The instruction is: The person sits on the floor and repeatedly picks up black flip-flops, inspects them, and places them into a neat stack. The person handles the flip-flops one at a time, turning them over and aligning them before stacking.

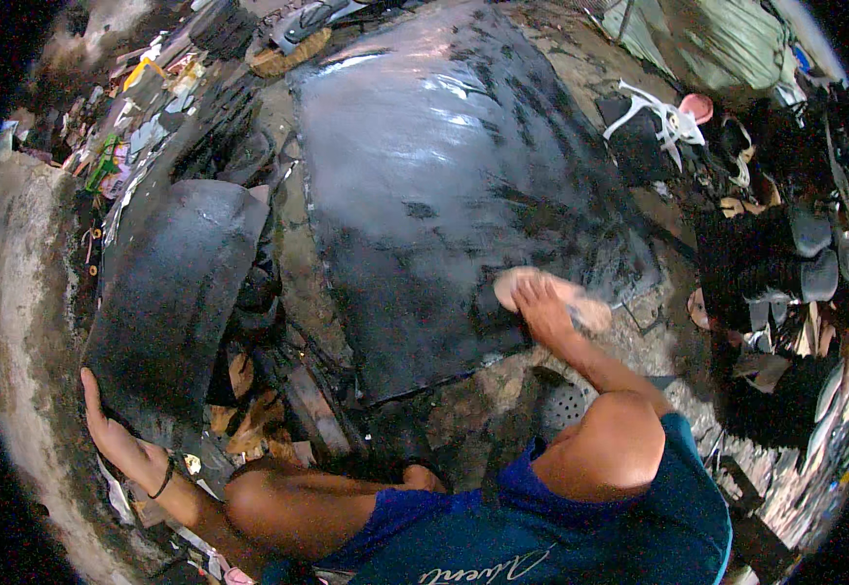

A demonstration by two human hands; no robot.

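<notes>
A large black sheet (463, 214), shiny toward its far end, lies spread on the ground in front of me. My right hand (544, 304) is closed over a tan sole-shaped piece (588, 310) at the sheet's near right edge; the piece's right end is blurred. At the left, a smaller black sheet (176, 283) leans at a slant. My left hand (120, 436) grips that sheet's lower left edge; one digit shows along the edge, and the other fingers are mostly hidden.
Scraps and offcuts (156, 127) are heaped along the left wall (20, 283). A white strappy piece (673, 122), a pink piece (696, 107) and stacked black soles (814, 263) lie at the right. A pale green sack (727, 39) stands far right. Brown scraps (254, 414) lie between my knees and the smaller sheet.
</notes>
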